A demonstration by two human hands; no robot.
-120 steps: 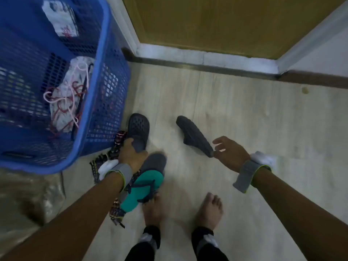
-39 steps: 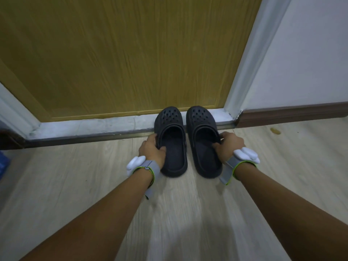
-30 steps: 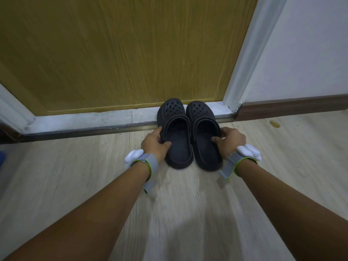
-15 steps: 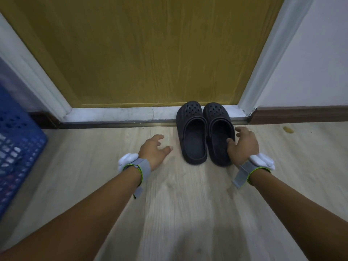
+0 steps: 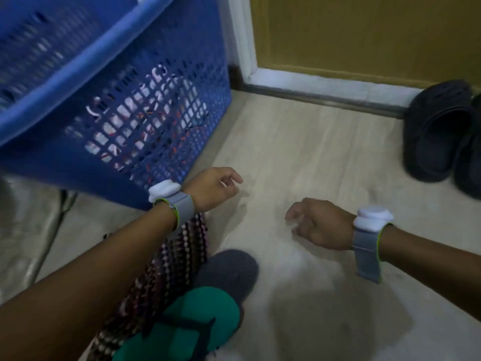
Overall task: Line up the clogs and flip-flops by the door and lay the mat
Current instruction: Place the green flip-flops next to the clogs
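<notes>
Hovering over the pale wood floor (image 5: pixel 299 142), both hands are empty with fingers loosely curled: the left hand (image 5: pixel 212 187) hangs just in front of the blue basket (image 5: pixel 109 74), the right hand (image 5: pixel 321 225) a little nearer the camera and apart from it. Each wrist carries a grey strap with a white pod. The dark clogs (image 5: pixel 440 134) stand side by side at the right edge of the view, toes against the white threshold (image 5: pixel 325 86) of the yellow-brown door (image 5: pixel 364 35); the right one of the pair is cut off by the frame. Low in the view, under the left forearm, a teal flip-flop (image 5: pixel 192 327) with a dark thong strap lies on top of a grey flip-flop (image 5: pixel 229 269), whose rounded end sticks out beyond it. Both rest partly on a woven, multicoloured mat (image 5: pixel 169 269) that lies bunched beside the foot of the basket. Through the basket's mesh wall, white and red fabric shows dimly. The picture is motion-blurred, so finer detail on the mat and flip-flops cannot be made out.
</notes>
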